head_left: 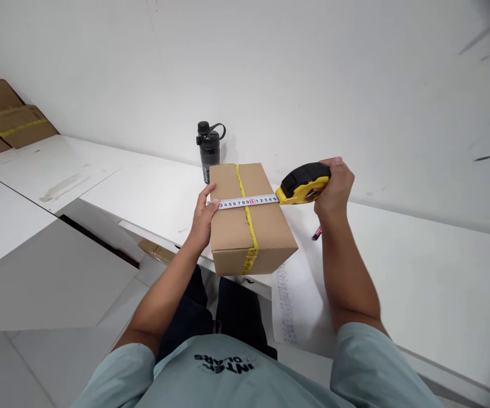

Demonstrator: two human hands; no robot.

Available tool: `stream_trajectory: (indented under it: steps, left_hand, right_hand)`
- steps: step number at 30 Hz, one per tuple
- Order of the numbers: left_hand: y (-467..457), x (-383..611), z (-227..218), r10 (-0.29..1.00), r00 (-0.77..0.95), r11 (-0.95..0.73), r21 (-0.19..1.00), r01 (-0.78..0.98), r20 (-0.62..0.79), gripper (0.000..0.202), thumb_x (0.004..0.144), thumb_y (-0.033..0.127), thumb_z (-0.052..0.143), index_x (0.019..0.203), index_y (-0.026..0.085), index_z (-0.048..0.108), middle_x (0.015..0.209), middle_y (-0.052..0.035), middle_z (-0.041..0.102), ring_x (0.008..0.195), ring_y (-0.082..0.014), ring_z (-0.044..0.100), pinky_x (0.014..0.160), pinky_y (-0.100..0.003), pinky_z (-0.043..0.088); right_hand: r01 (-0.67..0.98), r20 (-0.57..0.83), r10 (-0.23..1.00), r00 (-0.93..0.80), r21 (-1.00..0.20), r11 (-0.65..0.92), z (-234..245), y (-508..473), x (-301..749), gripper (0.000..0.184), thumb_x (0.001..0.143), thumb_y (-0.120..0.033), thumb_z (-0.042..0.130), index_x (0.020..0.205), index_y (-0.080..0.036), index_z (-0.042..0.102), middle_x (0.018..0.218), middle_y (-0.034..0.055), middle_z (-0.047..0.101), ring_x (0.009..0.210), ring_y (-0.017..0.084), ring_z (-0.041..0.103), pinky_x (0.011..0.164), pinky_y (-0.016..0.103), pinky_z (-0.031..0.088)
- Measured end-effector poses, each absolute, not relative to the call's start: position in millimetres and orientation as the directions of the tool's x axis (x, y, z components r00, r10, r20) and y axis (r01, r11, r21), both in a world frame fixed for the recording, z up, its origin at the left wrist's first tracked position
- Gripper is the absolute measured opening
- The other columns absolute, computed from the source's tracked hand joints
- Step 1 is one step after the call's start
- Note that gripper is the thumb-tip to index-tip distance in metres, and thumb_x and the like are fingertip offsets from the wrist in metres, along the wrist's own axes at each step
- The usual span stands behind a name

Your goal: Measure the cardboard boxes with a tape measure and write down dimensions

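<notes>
A brown cardboard box [233, 232] sealed with a yellow tape strip stands on the white table [419, 272]. Across its top lies the white blade [248, 202] of a tape measure. My left hand [205, 215] presses the blade's end against the box's left top edge, thumb on top. My right hand [334, 187] grips the yellow and black tape measure case [303, 183] just off the box's right edge, slightly above the table.
A black water bottle [209, 148] stands behind the box near the white wall. A sheet of paper [296, 300] with printed rows lies right of the box, and a red pen [316, 233] shows beside my right wrist. Several cardboard boxes [13, 124] are stacked at far left.
</notes>
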State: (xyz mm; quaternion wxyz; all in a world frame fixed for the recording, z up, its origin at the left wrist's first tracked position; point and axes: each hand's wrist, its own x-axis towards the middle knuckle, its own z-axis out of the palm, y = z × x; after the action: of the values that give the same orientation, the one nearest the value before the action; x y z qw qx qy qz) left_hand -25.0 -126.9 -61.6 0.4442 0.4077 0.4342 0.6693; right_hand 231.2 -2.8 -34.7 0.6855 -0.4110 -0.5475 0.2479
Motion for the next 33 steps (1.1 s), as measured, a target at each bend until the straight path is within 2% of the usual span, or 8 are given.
stream_trajectory:
  steps: [2, 6, 9, 16, 25, 29, 33]
  left_hand:
    - [-122.6, -25.1, -65.3, 0.935, -0.306, -0.26, 0.932, -0.252, 0.178, 0.06, 0.08, 0.056, 0.083, 0.132, 0.032, 0.065, 0.168, -0.0041, 0.046, 0.151, -0.0397, 0.048, 0.121, -0.051, 0.045]
    - [-114.7, -28.0, -71.6, 0.912, -0.337, -0.32, 0.921, -0.221, 0.236, 0.054, 0.08, 0.054, 0.084, 0.126, 0.03, 0.068, 0.175, -0.0032, 0.037, 0.163, -0.0359, 0.032, 0.128, -0.046, 0.035]
    - [-110.4, -31.1, -74.8, 0.905, -0.33, -0.343, 0.92, -0.192, 0.269, 0.055, 0.08, 0.056, 0.083, 0.126, 0.03, 0.069, 0.176, -0.0041, 0.035, 0.164, -0.0357, 0.029, 0.13, -0.046, 0.031]
    - [-105.5, -35.6, -77.8, 0.902, -0.322, -0.352, 0.921, -0.165, 0.287, 0.057, 0.074, 0.061, 0.085, 0.119, 0.03, 0.068, 0.174, -0.0053, 0.038, 0.163, -0.0374, 0.03, 0.131, -0.047, 0.028]
    - [-111.3, -34.7, -74.9, 0.917, -0.293, -0.335, 0.921, -0.198, 0.271, 0.049, 0.08, 0.056, 0.082, 0.12, 0.032, 0.069, 0.173, -0.0043, 0.039, 0.162, -0.0347, 0.034, 0.129, -0.047, 0.033]
    - [-112.4, -35.0, -73.3, 0.919, -0.287, -0.331, 0.925, -0.188, 0.27, 0.049, 0.081, 0.057, 0.082, 0.121, 0.032, 0.068, 0.171, -0.0037, 0.041, 0.16, -0.0352, 0.036, 0.128, -0.049, 0.035]
    - [-112.4, -34.7, -71.3, 0.922, -0.285, -0.321, 0.928, -0.189, 0.261, 0.053, 0.078, 0.06, 0.082, 0.12, 0.032, 0.066, 0.169, -0.0039, 0.043, 0.158, -0.0354, 0.039, 0.126, -0.048, 0.039]
  right_hand:
    - [0.117, 0.554, 0.785, 0.275, -0.83, 0.545, -33.8, -4.0, 230.8, 0.064, 0.091, -0.085, 0.042, 0.075, -0.025, 0.056, 0.073, 0.0021, 0.054, 0.067, 0.02, 0.056, 0.062, 0.036, 0.048]
    - [0.105, 0.552, 0.781, 0.291, -0.83, 0.548, -31.8, -6.3, 230.3, 0.062, 0.091, -0.082, 0.046, 0.073, -0.025, 0.058, 0.072, 0.0019, 0.055, 0.065, 0.019, 0.054, 0.06, 0.035, 0.047]
    - [0.097, 0.552, 0.78, 0.294, -0.829, 0.55, -32.1, -6.9, 230.2, 0.062, 0.092, -0.083, 0.047, 0.072, -0.024, 0.058, 0.071, 0.0017, 0.055, 0.064, 0.018, 0.054, 0.06, 0.035, 0.048]
    - [0.079, 0.556, 0.771, 0.313, -0.824, 0.562, -36.3, -8.4, 229.3, 0.062, 0.094, -0.083, 0.046, 0.075, -0.025, 0.059, 0.069, -0.0004, 0.052, 0.062, 0.018, 0.053, 0.06, 0.036, 0.05]
    - [0.138, 0.546, 0.8, 0.249, -0.838, 0.529, -31.0, -10.9, 232.9, 0.062, 0.095, -0.082, 0.044, 0.075, -0.026, 0.058, 0.072, 0.004, 0.058, 0.07, 0.023, 0.061, 0.064, 0.039, 0.052]
    - [0.151, 0.574, 0.774, 0.267, -0.818, 0.555, -28.8, -12.4, 230.9, 0.068, 0.094, -0.087, 0.041, 0.08, -0.024, 0.063, 0.077, 0.0042, 0.062, 0.074, 0.022, 0.064, 0.067, 0.038, 0.054]
    - [0.153, 0.588, 0.769, 0.252, -0.809, 0.568, -29.8, -10.8, 229.8, 0.079, 0.092, -0.094, 0.031, 0.084, -0.024, 0.067, 0.084, 0.0053, 0.067, 0.079, 0.021, 0.067, 0.072, 0.038, 0.056]
